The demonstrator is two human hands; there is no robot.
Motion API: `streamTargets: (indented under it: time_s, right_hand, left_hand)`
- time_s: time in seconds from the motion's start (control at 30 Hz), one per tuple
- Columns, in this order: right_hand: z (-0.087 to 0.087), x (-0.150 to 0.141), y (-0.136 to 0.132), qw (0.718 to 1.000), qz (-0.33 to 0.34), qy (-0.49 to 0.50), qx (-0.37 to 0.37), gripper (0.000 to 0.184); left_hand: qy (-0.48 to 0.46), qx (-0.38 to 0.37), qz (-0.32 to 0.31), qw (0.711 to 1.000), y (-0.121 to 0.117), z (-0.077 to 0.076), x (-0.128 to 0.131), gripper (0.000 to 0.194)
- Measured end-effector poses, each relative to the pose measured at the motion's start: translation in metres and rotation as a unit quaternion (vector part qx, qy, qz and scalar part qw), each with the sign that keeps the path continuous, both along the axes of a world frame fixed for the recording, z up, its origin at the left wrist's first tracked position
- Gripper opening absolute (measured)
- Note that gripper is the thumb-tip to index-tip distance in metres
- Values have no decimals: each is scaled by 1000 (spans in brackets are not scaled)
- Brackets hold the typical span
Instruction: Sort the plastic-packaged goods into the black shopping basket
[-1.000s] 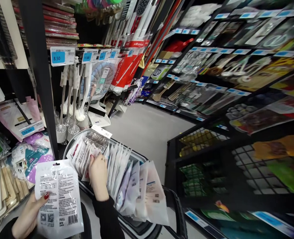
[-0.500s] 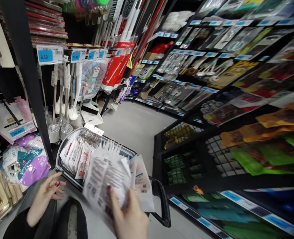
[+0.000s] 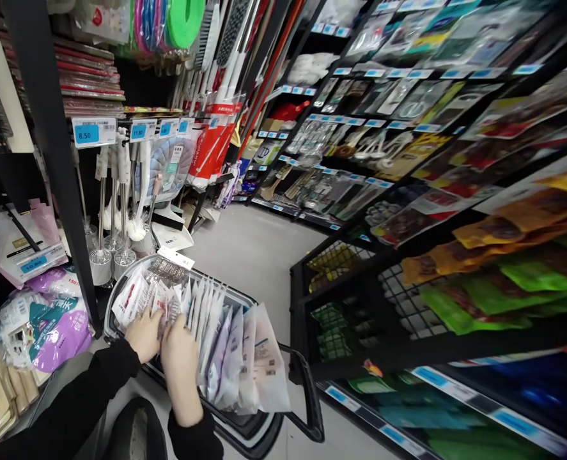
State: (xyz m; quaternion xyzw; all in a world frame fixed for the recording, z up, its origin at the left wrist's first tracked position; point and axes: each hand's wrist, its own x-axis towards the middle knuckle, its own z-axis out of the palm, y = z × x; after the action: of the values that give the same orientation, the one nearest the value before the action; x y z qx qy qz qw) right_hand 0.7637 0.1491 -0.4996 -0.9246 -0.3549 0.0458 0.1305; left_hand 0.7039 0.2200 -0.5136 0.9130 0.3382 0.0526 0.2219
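Note:
A shopping basket (image 3: pixel 272 441) on the floor in front of me holds a row of white and translucent plastic packets (image 3: pixel 230 358). My left hand (image 3: pixel 144 335) reaches into its left part, fingers curled on the white packets with red print (image 3: pixel 134 297). Right beside it, my right hand (image 3: pixel 180 358) is closed at the edge of a packet (image 3: pixel 172 305) in the same row; its fingertips are partly hidden. A pack of dark thin items with a white header card (image 3: pixel 180 259) lies at the basket's far left corner.
The basket's black handle (image 3: pixel 312 402) sticks out to the right. Toilet brushes (image 3: pixel 124 236) and a dustpan (image 3: pixel 172 235) stand behind it. A black shelf post (image 3: pixel 65 166) rises at the left. Shelves with orange and green packages (image 3: pixel 484 300) line the right; grey floor (image 3: pixel 245 236) lies between.
My right hand has lowered the white package from above the basket into its left part. My left hand, open beside the basket before, has moved in among the packets.

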Motion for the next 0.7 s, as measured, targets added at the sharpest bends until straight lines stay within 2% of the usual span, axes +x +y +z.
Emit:
streamTargets:
  time_s: [0.1,0.2,0.33,0.5,0.6,0.7]
  right_hand:
    - [-27,-1,1,1000,7,5,-7,24]
    - [-34,0,2,1000,14,-23,4,29]
    - [-31,6,7,998,44,-47,-16,39]
    - [-26,12,9,992,123,-20,-16,41]
    - [-19,12,-6,987,154,22,32,49]
    - [-11,14,-29,975,163,90,123,42]
  left_hand:
    - [21,35,6,999,3,-8,13,37]
    - [22,60,22,998,6,-12,18,32]
    - [9,65,39,997,10,-14,25,37]
    - [36,27,59,997,27,-11,45,33]
    - [41,0,69,997,33,-3,53,23]
    - [-8,-8,86,996,32,12,43,19]
